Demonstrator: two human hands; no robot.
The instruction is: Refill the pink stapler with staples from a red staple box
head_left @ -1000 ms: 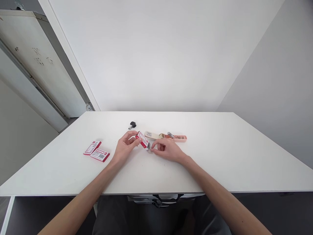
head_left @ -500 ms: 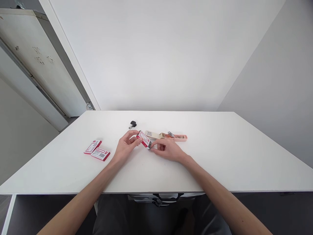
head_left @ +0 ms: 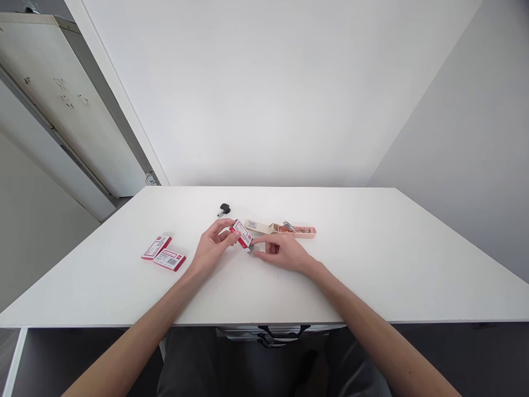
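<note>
My left hand (head_left: 215, 242) holds a small red-and-white cardboard box (head_left: 242, 234) between thumb and fingers, tilted with its lower end toward my right hand. A grey flap-like piece (head_left: 250, 247) shows at that lower end. My right hand (head_left: 281, 251) is at this end, its index fingertip against the box's edge and its thumb apart below. Behind my right hand lies a long, narrow open case, with a cream part (head_left: 260, 226) and a pink part (head_left: 305, 232) holding small metal pieces. What fills the box is hidden.
Two similar red-and-white boxes (head_left: 157, 247) (head_left: 169, 259) lie touching on the white table (head_left: 372, 264) at left. A small black-and-silver object (head_left: 223, 209) sits behind my left hand. A white wall (head_left: 268, 110) stands at the table's back edge.
My right thumb and index finger have parted from their pinch on the box's lower end. The box has turned slightly in my left hand.
</note>
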